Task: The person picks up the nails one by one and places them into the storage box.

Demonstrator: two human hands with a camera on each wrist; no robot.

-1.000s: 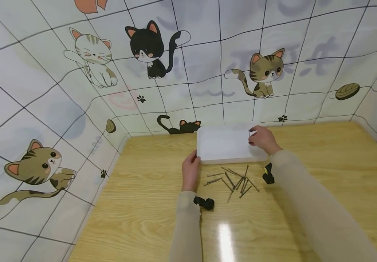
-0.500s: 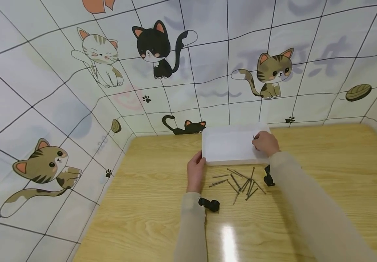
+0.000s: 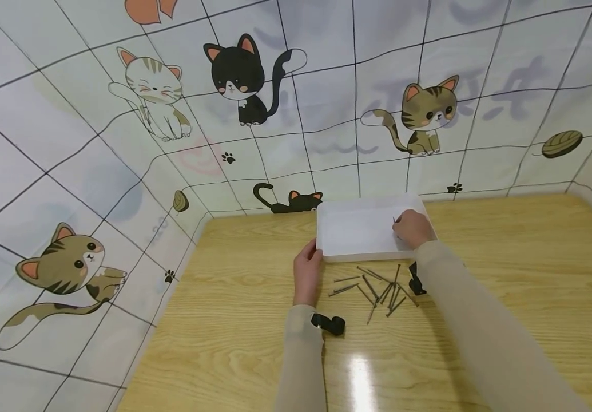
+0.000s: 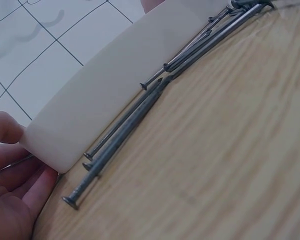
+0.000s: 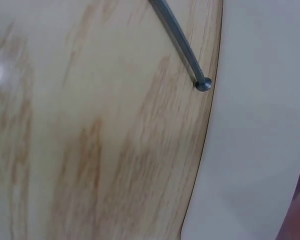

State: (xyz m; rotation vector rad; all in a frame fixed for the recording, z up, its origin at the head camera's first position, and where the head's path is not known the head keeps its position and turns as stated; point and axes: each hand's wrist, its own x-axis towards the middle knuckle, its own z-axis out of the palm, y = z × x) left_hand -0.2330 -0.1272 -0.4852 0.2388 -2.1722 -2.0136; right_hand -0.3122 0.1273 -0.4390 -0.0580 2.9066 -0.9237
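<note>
A shallow white tray (image 3: 362, 257) lies on the wooden table. My left hand (image 3: 308, 277) grips its near left corner; the left wrist view shows the thumb at the rim and fingers round the corner (image 4: 21, 172). Inside the tray's right part, my right hand (image 3: 413, 229) pinches a nail (image 3: 394, 220), of which only a bit shows past the fingertips. The right wrist view has just the edge of that hand (image 5: 296, 215) behind the tray wall. Several loose nails (image 3: 378, 292) lie in a scattered pile in front of the tray.
The wooden table (image 3: 223, 332) extends to both sides. A tiled wall with cat drawings (image 3: 326, 131) stands right behind the tray. In the right wrist view, one nail (image 5: 182, 45) has its head close to the tray wall. Black straps (image 3: 329, 324) circle both wrists.
My right hand has come down and nearer inside the tray with the nail, which stood upright and showed more one second ago. My left hand keeps its hold on the tray's corner.
</note>
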